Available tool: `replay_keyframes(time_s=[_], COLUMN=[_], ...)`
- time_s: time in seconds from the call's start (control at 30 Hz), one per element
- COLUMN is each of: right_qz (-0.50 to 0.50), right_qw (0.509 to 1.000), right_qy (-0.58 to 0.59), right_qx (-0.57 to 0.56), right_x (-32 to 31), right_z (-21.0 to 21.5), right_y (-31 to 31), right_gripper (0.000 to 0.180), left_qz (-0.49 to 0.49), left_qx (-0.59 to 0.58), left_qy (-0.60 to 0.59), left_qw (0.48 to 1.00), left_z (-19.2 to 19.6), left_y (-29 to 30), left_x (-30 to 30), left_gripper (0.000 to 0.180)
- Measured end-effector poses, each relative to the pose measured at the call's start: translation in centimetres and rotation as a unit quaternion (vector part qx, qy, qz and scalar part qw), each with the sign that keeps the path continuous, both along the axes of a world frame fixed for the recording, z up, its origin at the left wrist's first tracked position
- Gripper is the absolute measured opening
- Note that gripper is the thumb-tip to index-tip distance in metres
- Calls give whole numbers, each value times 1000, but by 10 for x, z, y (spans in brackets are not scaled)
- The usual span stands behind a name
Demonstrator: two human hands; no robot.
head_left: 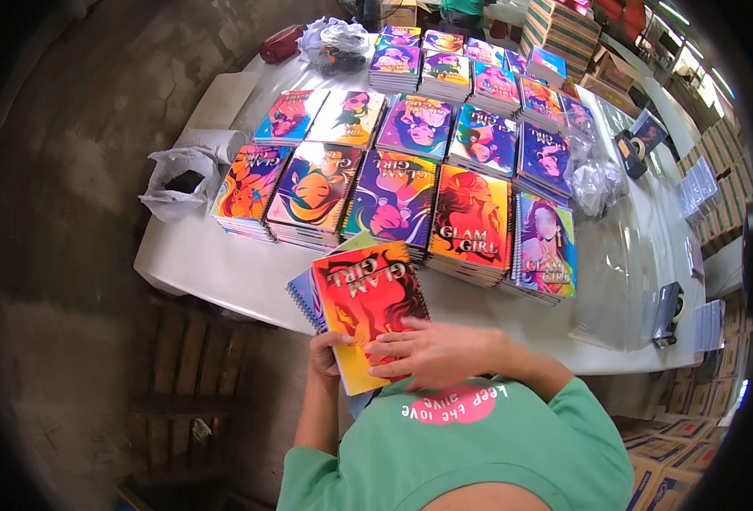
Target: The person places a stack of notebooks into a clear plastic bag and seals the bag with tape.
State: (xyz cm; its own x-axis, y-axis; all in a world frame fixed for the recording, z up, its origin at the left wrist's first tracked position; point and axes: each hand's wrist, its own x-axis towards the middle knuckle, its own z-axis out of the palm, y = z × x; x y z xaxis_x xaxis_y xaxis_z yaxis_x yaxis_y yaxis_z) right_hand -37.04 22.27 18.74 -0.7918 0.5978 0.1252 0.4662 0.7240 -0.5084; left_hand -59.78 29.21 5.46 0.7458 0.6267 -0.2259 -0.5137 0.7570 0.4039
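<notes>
Several spiral notebooks are fanned a little in my left hand (326,353), which closes on their lower left edge. The top spiral notebook (366,294) has a red, orange and yellow cover with a drawn figure. Beneath it, a bluish notebook (303,296) sticks out at the left and a green one (351,244) at the far edge. My right hand (432,351) lies across the top cover with its fingers stretched out. The bundle is held in front of my body at the table's near edge, close to the stacks of notebooks (393,198).
The white table (210,277) carries rows of colourful notebook stacks. Crumpled plastic bags (598,183) and a tape dispenser (667,315) lie to the right. White wrapping (180,175) and a dark red pouch (281,44) are at the left. Cartons (674,451) stand beyond the right edge.
</notes>
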Motion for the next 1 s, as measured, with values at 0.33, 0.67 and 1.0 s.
replay_keyframes(time_s=[0.33,0.67,1.0], right_qz=[-420,63,-334], right_qw=[849,917,923], right_qy=[-39,356,-76], right_qx=[318,-166,177], right_x=[30,9,-82], right_z=[-141,-16,-114], right_y=[129,192,235], right_gripper=[43,29,53], left_qz=[107,209,262], left_qx=[-70,-13,-73], left_qy=[-97,-184,-147], left_qw=[987,960,951], left_z=[-21,-2,-49], left_y=[3,48,26], left_x=[-88,-51,-111], left_gripper=[65,98,65])
